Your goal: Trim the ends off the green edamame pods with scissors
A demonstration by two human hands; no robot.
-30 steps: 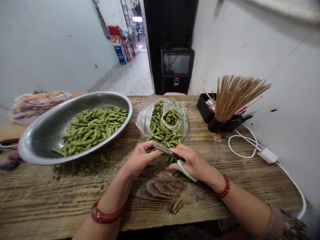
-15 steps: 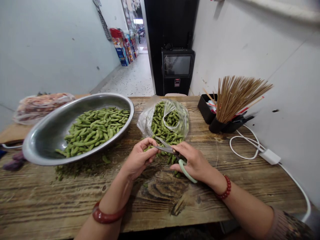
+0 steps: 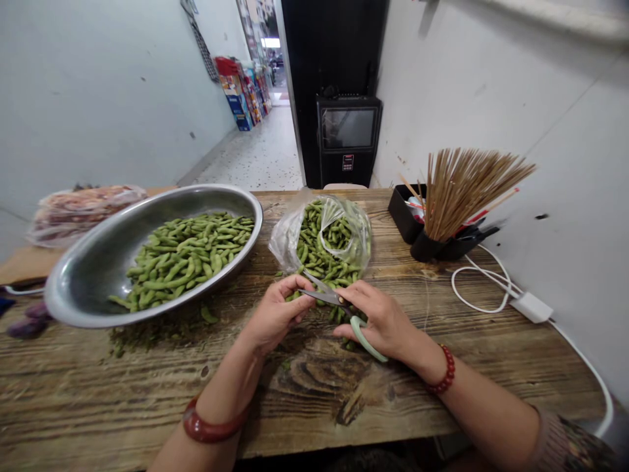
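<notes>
My left hand (image 3: 274, 316) is closed in a pinch on a green edamame pod (image 3: 295, 295), mostly hidden by the fingers. My right hand (image 3: 382, 319) grips scissors (image 3: 362, 337) with pale green handles. Their blades are parted and point left, with the tips at my left fingertips. Just beyond both hands, a clear plastic bag (image 3: 284, 241) lies with its mouth spread, and edamame pods (image 3: 339, 267) spill from it onto the table. To the left, a large steel basin (image 3: 93, 288) stands tilted, with many pods (image 3: 189, 252) heaped inside.
Green trimmings (image 3: 147, 334) lie under the basin's near edge. At the right stands a black holder (image 3: 405, 216) with bamboo skewers (image 3: 459, 193), beside a white cable and adapter (image 3: 531, 307). A bagged pinkish bundle (image 3: 83, 210) is behind the basin on the wooden table (image 3: 162, 406).
Both hands stay in nearly the same place. The left fingers have shifted very slightly around the pod, and the scissor blades remain parted.
</notes>
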